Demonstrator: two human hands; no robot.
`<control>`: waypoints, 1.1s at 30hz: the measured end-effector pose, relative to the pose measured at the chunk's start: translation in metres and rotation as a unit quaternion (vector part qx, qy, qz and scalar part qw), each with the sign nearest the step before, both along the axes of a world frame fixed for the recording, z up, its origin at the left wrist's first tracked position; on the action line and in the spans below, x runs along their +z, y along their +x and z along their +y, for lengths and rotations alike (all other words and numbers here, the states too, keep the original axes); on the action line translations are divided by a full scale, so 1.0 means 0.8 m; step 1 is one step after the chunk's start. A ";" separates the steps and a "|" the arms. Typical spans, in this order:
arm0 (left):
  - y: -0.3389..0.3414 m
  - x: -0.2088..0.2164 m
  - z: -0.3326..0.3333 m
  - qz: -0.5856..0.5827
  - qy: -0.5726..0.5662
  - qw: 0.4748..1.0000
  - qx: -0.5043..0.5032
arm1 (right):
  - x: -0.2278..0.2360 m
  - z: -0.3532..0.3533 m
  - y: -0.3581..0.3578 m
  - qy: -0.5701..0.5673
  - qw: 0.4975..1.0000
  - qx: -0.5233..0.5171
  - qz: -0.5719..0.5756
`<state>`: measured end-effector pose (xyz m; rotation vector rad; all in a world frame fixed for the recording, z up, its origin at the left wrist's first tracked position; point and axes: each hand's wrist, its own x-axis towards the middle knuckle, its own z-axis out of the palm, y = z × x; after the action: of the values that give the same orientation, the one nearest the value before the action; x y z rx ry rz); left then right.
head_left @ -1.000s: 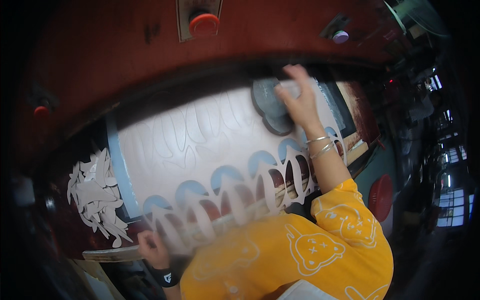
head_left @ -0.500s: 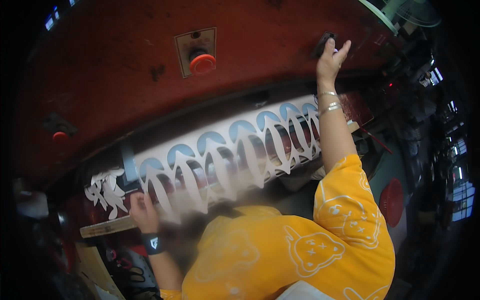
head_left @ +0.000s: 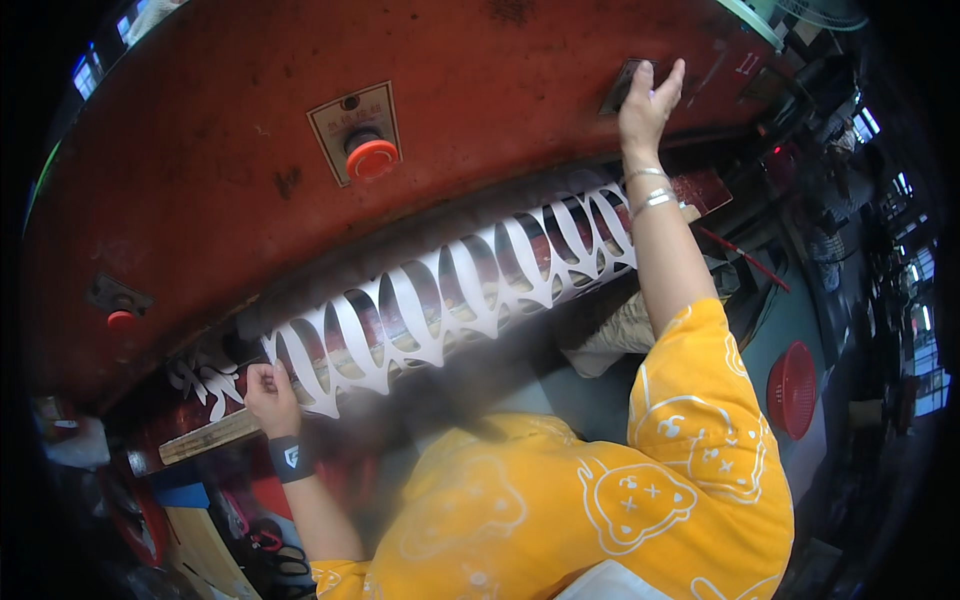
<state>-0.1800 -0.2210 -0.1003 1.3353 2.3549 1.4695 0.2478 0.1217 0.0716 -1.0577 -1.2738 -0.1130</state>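
Observation:
A white sheet cut into a row of long pointed loops sticks out from under the red body of a big press machine. My left hand is closed on the sheet's left end. My right hand is raised with its fingers spread, its palm against a small dark control plate on the machine's front. Yellow patterned sleeves cover both upper arms. A black band is on my left wrist and metal bangles on my right.
A red mushroom button on a beige plate sits mid-machine, a smaller red button at the left. White cut scraps lie beside my left hand. A red round basket stands at the right, scissors lower left.
The wide white sheet has gone in under the machine, leaving only its cut-out strip showing. My right hand rose from the sheet to the control plate. My left hand stayed at the sheet's left end.

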 end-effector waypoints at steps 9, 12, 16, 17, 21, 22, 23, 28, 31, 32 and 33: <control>0.002 0.004 0.000 0.007 -0.008 1.000 -0.008 | -0.114 -0.170 0.010 -0.378 0.887 0.229 -0.132; 0.002 0.003 0.000 0.009 -0.002 1.000 -0.008 | -0.139 -0.218 -0.003 -0.317 0.799 0.179 -0.478; -0.004 -0.004 -0.001 0.013 -0.010 1.000 -0.003 | -0.143 -0.229 -0.004 -0.307 0.799 0.182 -0.484; -0.006 -0.005 0.000 0.013 -0.011 1.000 -0.003 | -0.141 -0.228 -0.004 -0.288 0.805 0.173 -0.489; -0.014 -0.012 0.002 0.005 -0.011 1.000 -0.004 | -0.137 -0.229 -0.004 -0.300 0.797 0.164 -0.498; -0.015 -0.013 0.003 0.003 -0.007 1.000 -0.006 | -0.139 -0.231 -0.005 -0.293 0.804 0.161 -0.492; -0.015 -0.013 0.003 0.007 -0.005 1.000 -0.007 | -0.141 -0.233 -0.006 -0.290 0.806 0.166 -0.488; -0.013 -0.012 0.003 -0.017 -0.019 1.000 -0.006 | -0.130 -0.232 -0.008 -0.341 0.772 0.175 -0.507; -0.010 -0.009 0.002 -0.032 -0.028 0.999 -0.006 | -0.090 -0.209 -0.006 -0.434 0.700 0.247 -0.511; -0.009 -0.008 0.001 -0.031 -0.028 0.999 -0.006 | -0.074 -0.199 -0.003 -0.466 0.671 0.279 -0.505; -0.008 -0.007 0.001 -0.035 -0.034 0.999 -0.002 | -0.055 -0.182 0.000 -0.523 0.683 0.316 -0.400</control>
<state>-0.1866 -0.2200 -0.1058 1.2509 2.3353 1.3978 0.2477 -0.0239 0.0272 -1.4877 -2.6057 0.9001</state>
